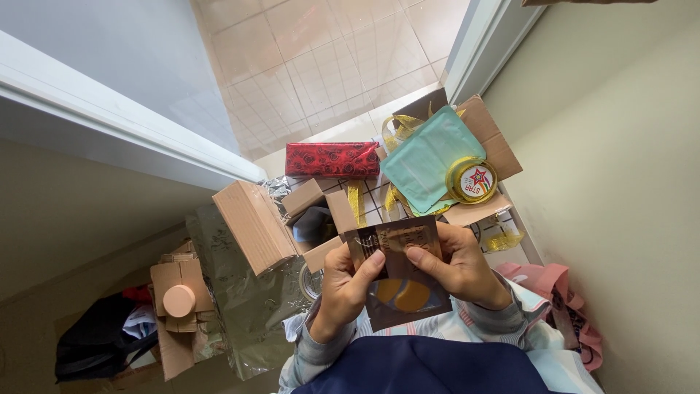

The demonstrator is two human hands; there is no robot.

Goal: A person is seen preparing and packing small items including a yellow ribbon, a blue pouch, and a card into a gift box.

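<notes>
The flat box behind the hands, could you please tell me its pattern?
Red box with dark roses, seen in the head view.

Glossy brown foil-look sachet (pixel 399 273), smooth and a bit shiny. Just above that sachet: matt plain cardboard box (pixel 251 225), frosted teal plastic pouch (pixel 423 159), shiny gold metal-look tin lid (pixel 472 180). Further above the sachet, glossy red rose-print wrapping (pixel 332 160). Left of it, crinkly metallic film (pixel 244 292).

- Ahead of you, a red rose-patterned rectangular box (pixel 332 160) lies beside a pale teal plastic pouch (pixel 430 159).
- A round gold-lidded tin (pixel 472 180) rests against the pouch.
- A brown cardboard block (pixel 253 225) lies near crinkled silver foil wrap (pixel 244 299).
</notes>
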